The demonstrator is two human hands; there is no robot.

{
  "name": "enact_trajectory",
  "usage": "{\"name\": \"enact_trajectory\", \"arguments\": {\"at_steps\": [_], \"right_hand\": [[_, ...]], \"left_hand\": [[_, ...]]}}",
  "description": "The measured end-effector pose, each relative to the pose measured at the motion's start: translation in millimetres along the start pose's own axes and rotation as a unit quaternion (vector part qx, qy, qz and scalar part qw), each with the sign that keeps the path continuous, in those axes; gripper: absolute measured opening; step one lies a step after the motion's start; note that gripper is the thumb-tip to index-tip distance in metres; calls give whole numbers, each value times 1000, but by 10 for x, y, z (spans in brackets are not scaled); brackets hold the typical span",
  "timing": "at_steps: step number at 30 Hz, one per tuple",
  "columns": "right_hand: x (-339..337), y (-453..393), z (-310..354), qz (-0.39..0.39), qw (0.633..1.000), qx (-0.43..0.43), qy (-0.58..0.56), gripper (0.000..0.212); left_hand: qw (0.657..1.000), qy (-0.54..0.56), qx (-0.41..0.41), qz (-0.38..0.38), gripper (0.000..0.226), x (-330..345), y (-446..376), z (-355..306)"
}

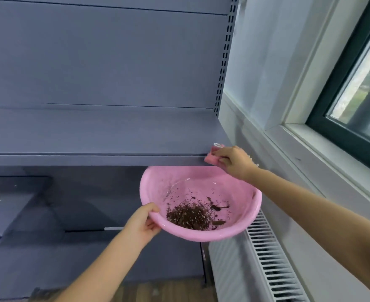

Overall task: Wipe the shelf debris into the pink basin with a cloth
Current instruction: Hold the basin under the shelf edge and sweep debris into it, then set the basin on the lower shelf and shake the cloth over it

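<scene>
A round pink basin [158,184] is held just below the front edge of a grey-blue shelf [92,136]. My left hand [143,223] grips its near left rim, thumb on top. A heap of dark brown debris [189,215] lies in the basin's bottom, with scattered specks around it. My right hand [234,161] grips a folded pink cloth [210,159] at the shelf's front right corner, over the basin's far rim. The shelf top looks bare of debris from here.
A slotted metal upright [223,62] runs up the shelf unit's right side. A white radiator grille [273,262] sits below the basin at right, under a window sill [323,153]. Lower shelves [12,205] lie at left, wood floor below.
</scene>
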State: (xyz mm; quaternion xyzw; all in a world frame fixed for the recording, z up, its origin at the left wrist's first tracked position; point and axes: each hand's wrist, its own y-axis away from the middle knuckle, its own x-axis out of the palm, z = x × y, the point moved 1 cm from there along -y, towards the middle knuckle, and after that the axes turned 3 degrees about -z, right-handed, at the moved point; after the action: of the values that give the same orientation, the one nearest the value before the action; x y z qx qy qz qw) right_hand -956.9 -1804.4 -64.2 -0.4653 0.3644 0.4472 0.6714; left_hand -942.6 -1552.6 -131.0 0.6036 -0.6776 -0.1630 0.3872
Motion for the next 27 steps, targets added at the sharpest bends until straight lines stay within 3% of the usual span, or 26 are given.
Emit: {"name": "enact_trajectory", "arguments": {"at_steps": [4,5,8,9,11,12,18,23,27], "right_hand": [[117,400,328,102,993,-61,23,17],[123,438,378,94,993,-70,24,17],[10,463,442,-35,997,-55,-35,16],[2,493,461,-5,999,-42,-22,18],[103,617,485,174,983,-9,63,22],[154,667,478,212,974,-2,80,25],[-146,539,400,125,991,-5,41,35],[-396,591,389,112,990,11,80,45],[-517,781,480,124,988,31,84,40]], "left_hand": [[1000,-17,-8,17,14,-64,107,65],[1000,-18,-12,21,14,-76,133,84],[999,-15,-25,25,13,-106,181,126],[999,-14,-29,24,13,-111,189,142],[999,-18,-34,23,12,-116,199,182],[999,-21,-36,26,13,-110,212,196],[997,-38,-45,49,15,-43,481,252],[992,-63,-68,85,12,-100,734,385],[988,-80,-83,107,9,-181,968,505]]}}
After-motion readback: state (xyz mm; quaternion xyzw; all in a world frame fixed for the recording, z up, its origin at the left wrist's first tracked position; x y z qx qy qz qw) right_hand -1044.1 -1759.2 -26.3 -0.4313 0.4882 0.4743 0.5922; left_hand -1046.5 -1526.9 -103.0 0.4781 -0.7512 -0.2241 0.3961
